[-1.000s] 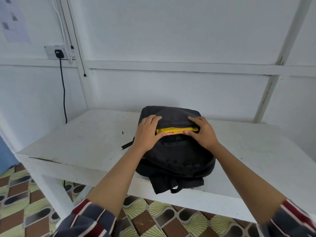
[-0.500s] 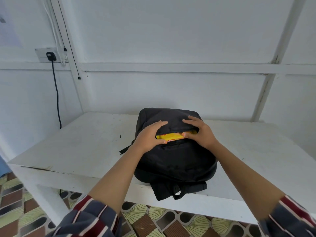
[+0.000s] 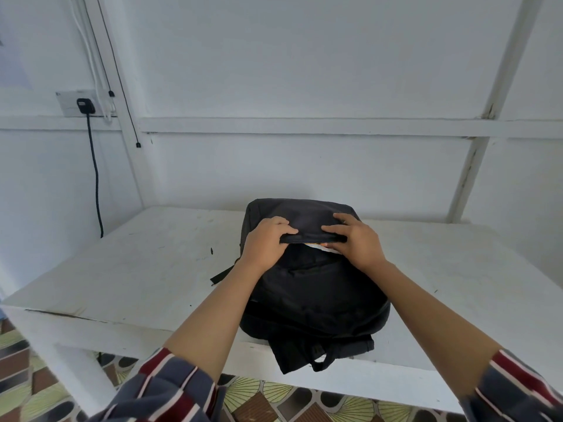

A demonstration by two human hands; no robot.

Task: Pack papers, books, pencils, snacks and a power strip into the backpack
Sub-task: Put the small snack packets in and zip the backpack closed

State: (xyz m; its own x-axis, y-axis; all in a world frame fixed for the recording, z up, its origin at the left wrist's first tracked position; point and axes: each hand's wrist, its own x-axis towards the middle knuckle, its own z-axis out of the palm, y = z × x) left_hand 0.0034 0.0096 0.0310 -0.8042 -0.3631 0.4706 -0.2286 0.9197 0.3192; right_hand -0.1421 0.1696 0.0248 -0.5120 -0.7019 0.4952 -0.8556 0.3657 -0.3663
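Left fingers (image 3: pixel 285 229) curled together over the upper lip of the pocket (image 3: pixel 307 238); right fingers (image 3: pixel 333 229) likewise, both pinching that lip. Left hand (image 3: pixel 266 243) and right hand (image 3: pixel 359 243) close, not touching. In the slit: a sliver of yellow-and-white packet (image 3: pixel 320 245), mostly hidden. Backpack (image 3: pixel 313 296) lies flat at the near edge of the table (image 3: pixel 137 269), its loop (image 3: pixel 323 360) overhanging. Strap (image 3: pixel 221 275) pokes out left. Back-left wall: plug (image 3: pixel 86 105), cable (image 3: pixel 97 178) hanging down.
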